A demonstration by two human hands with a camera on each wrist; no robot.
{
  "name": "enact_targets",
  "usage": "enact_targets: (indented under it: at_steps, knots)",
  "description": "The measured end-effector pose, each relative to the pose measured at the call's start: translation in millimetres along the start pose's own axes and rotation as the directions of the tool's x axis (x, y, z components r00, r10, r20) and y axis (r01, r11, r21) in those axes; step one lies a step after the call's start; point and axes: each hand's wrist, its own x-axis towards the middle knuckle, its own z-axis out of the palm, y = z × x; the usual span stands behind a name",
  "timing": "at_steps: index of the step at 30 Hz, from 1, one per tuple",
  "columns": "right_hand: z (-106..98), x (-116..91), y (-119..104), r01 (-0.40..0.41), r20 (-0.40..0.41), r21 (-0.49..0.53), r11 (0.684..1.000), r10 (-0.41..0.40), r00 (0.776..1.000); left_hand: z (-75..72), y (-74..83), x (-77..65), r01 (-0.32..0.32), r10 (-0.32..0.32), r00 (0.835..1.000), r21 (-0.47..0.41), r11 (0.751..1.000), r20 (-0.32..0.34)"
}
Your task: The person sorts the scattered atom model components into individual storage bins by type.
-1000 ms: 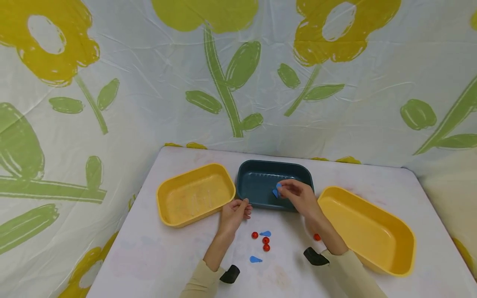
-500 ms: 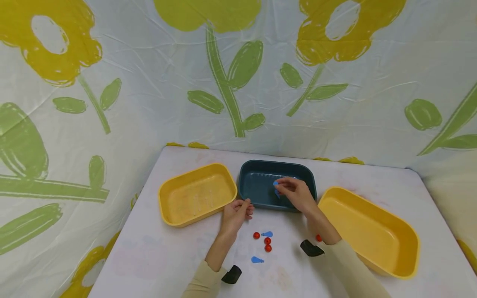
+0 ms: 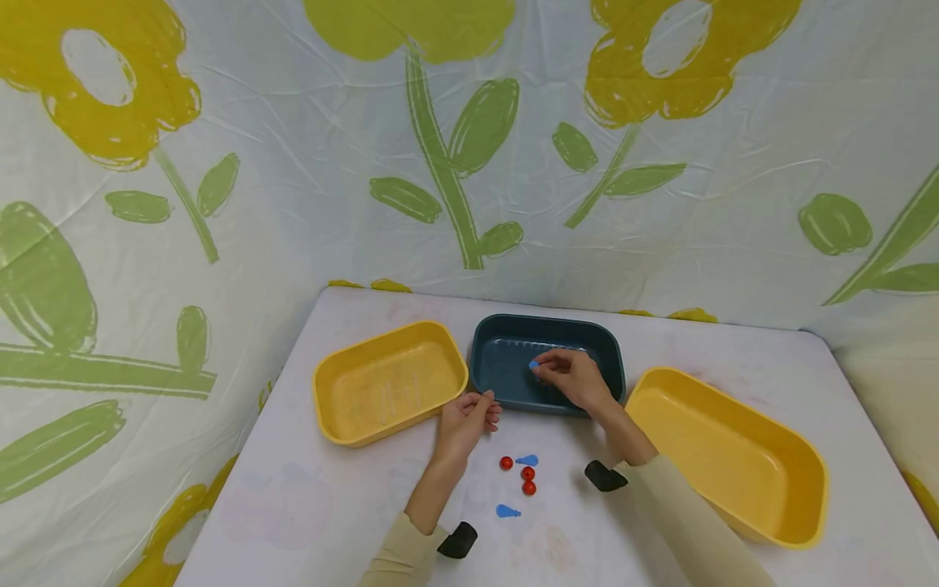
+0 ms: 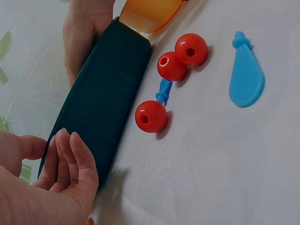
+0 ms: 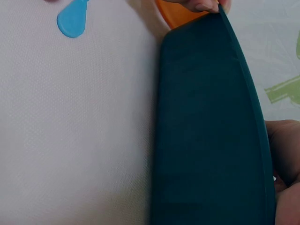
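My right hand (image 3: 575,379) pinches a small blue teardrop-shaped piece (image 3: 534,366) over the dark teal bin (image 3: 546,319); the fingers hide most of that piece. In the right wrist view, the bin's wall (image 5: 211,117) covers part of this hand (image 5: 287,159). The left hand (image 3: 468,420) pinches the near left corner of the bin's rim between thumb and fingers. Closer to me, on the table, lie several red beads (image 3: 506,463) with holes through them. A blue teardrop piece (image 3: 526,461) is among them, and a second one (image 3: 508,511) lies nearer the front.
A yellow bin (image 3: 390,328) stands left of the teal bin, with thin clear strips (image 3: 389,401) inside. Another yellow bin (image 3: 734,465) stands at the right, angled toward me. A flowered cloth (image 3: 308,163) hangs behind the white table (image 3: 271,522).
The right hand has moved slightly left over the teal bin, with the blue piece in its fingertips. My left hand has stayed at the bin's corner.
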Motion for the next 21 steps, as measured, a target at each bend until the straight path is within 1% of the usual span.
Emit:
enact_targets:
  at_steps: [4,8,11,14,18,21]
  knots:
    - [0,2,1,-0.017,0.019,-0.012,1.0,0.018,1.0,0.8,0.4,0.2,-0.008,0.008,1.0,-0.002,1.0,0.003]
    - [2,4,1,-0.016,0.038,-0.02,1.0,0.017,0.999,0.6,1.9,0.3,0.0,0.0,1.0,-0.012,1.0,0.011]
    - [3,5,1,-0.017,0.043,-0.029,0.999,0.019,0.999,0.1,6.1,-1.8,0.01,-0.01,1.0,-0.009,1.0,0.017]
    - [4,6,0,0.0,0.048,-0.04,0.999,0.002,0.999,0.6,16.5,-9.2,0.007,-0.007,1.0,0.004,1.0,0.019]
    - [6,6,0,0.045,0.049,-0.056,0.997,-0.043,0.998,2.0,29.8,-19.3,0.007,-0.008,1.0,0.015,1.0,0.022]
    - [8,7,-1,0.091,0.045,-0.088,0.992,-0.087,0.995,2.0,32.8,-21.9,0.011,-0.011,1.0,0.011,1.0,0.022]
